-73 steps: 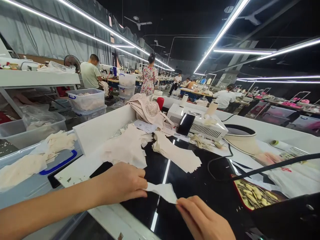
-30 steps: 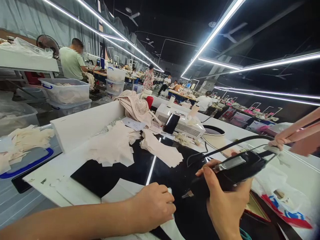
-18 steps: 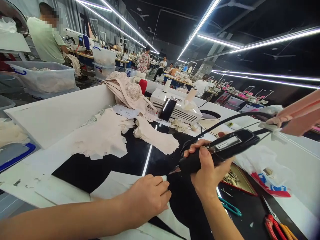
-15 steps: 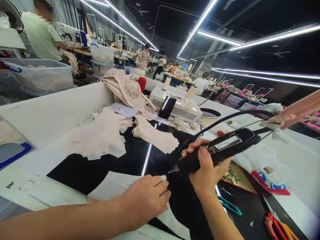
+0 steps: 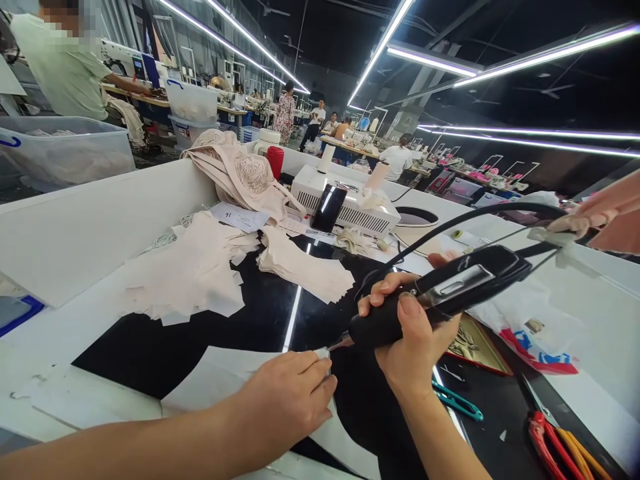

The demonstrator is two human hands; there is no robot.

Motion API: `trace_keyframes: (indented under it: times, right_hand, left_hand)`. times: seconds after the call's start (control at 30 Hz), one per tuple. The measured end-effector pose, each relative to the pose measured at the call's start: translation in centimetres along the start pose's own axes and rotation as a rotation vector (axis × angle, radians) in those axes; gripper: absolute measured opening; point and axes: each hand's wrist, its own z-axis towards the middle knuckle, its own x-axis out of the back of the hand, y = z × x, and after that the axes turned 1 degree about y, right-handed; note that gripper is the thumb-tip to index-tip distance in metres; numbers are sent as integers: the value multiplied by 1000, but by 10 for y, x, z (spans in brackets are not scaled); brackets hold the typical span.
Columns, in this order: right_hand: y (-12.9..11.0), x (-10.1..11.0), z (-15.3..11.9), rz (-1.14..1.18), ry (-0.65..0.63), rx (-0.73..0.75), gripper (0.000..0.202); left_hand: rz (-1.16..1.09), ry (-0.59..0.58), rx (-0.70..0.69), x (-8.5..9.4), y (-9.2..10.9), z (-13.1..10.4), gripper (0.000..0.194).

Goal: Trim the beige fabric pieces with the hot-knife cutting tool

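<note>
My right hand (image 5: 410, 327) is wrapped around a black corded handheld tool (image 5: 455, 283) with a narrow metal tip. The tip points left and meets, or nearly meets, a small white edge at my left fingertips. My left hand (image 5: 295, 393) is closed, its fingers pinching that edge, and rests over a white sheet-like piece (image 5: 225, 370) on the black glossy work surface (image 5: 165, 347). Whether the pinched edge belongs to this sheet is unclear. A pink strap (image 5: 610, 207) holds the tool's cable end at right. Beyond my hands lie stacked pale pink fabric pieces (image 5: 185, 267) and a smaller stack (image 5: 305, 263).
On the right are a teal cutter (image 5: 457, 401), red-and-orange-handled scissors (image 5: 547, 433), a tray of small parts (image 5: 480, 343) and a plastic bag (image 5: 535, 333). A phone (image 5: 329, 208) leans against a white vented box (image 5: 350, 200). A person (image 5: 60, 73) works at far left.
The tool's tip has come left to the white edge at my left fingertips. Both hands keep their grip. The view has shifted slightly.
</note>
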Motion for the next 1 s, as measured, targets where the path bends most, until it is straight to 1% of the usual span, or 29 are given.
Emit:
trace_keyframes:
  times: [0.2,0.33,0.5,0.57,0.73,0.9,1.0]
  right_hand:
    - [3,2,-1,0,-11,8,49]
    - [3,1,0,-1,-2,18,49]
    - [4,-1,1,-11,5,20,49]
    - [6,0,1,-8,1,17,49]
    - [7,1,1,18,-9,-2,49]
    - [3,0,0,43,-19,-12,38]
    - [2,1,-2,41,-24,-11,37]
  left_hand:
    - [49,-52,-28,2,-1,1,34]
    - [100,-32,-85,4,-1,2,26]
    - [109,-121,-88,4,-1,2,21]
    - [106,-138,-101,3,-1,1,18]
    - [96,-136,-95,1,-1,0,17]
    - [84,-84,-74,4,-1,1,16]
    - [75,-74,-54,7,-1,3,17]
